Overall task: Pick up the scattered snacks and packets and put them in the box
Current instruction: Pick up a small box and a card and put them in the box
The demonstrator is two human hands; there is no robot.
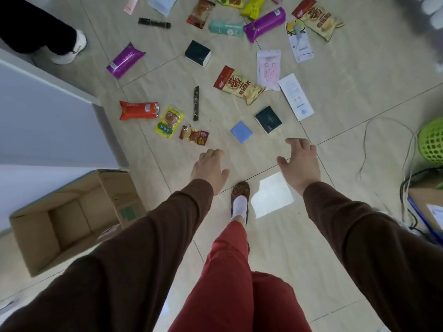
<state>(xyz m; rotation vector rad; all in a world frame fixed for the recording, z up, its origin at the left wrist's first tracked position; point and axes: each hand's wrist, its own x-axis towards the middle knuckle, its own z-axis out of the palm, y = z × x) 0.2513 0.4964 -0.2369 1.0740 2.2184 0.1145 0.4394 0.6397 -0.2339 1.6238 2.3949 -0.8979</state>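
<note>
A person in dark brown sleeves and red trousers stands over a pale tiled floor (335, 149), both arms stretched forward above it. The left hand (209, 167) hangs palm-down with fingers loosely spread, holding nothing; the right hand (300, 161) is likewise spread wide and empty. Just beyond the fingertips lie a small blue square packet (241, 131), a dark green booklet-shaped pack (268, 119) and a small red-and-orange snack sachet (195, 136). Farther out, a yellow-and-red crisp bag (238, 85), a red foil snack pack (138, 110), a purple foil wrapper (125, 59) and many other packets are scattered across the tiles. The open brown cardboard box (72, 219), nothing visible inside it, sits at the person's left beside a white cabinet (43, 111). A green mesh basket (431, 140) stands at the right edge.
</note>
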